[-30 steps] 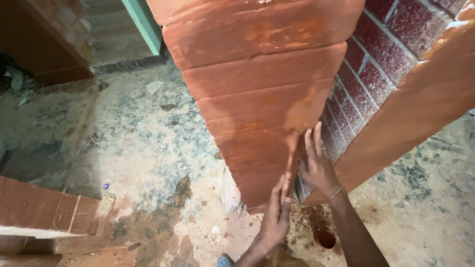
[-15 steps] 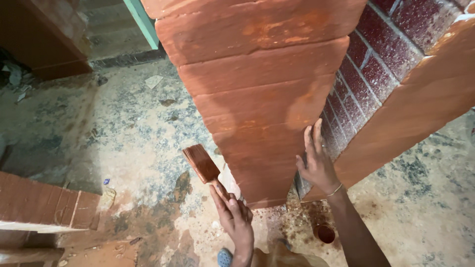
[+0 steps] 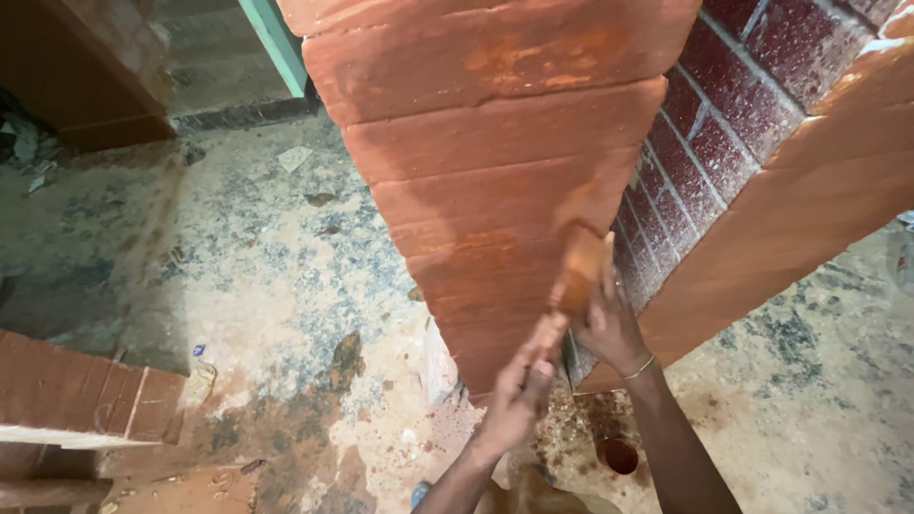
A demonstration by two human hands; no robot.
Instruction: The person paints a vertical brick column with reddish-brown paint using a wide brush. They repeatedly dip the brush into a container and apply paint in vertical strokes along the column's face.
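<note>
A tall pillar [image 3: 495,162], coated in wet-looking red-brown colour with horizontal grooves, fills the top middle of the view. My left hand [image 3: 519,390] reaches up from below and grips the handle of a wide brush [image 3: 583,268] smeared with the same red. The brush head lies against the pillar's lower right edge. My right hand [image 3: 609,328], with a thin bangle on its wrist, rests flat on that same corner just behind the brush and holds nothing.
A dark red brick wall [image 3: 728,124] stands behind the pillar, with a slanted red-brown surface [image 3: 819,200] to the right. A small round tin [image 3: 621,457] sits on the stained speckled floor [image 3: 257,257]. A red-brown block [image 3: 76,400] lies lower left, and a green post [image 3: 271,43] stands at the top.
My left hand has swung the brush from low and left of the pillar up to its right edge beside my right hand, which has stayed on the corner.
</note>
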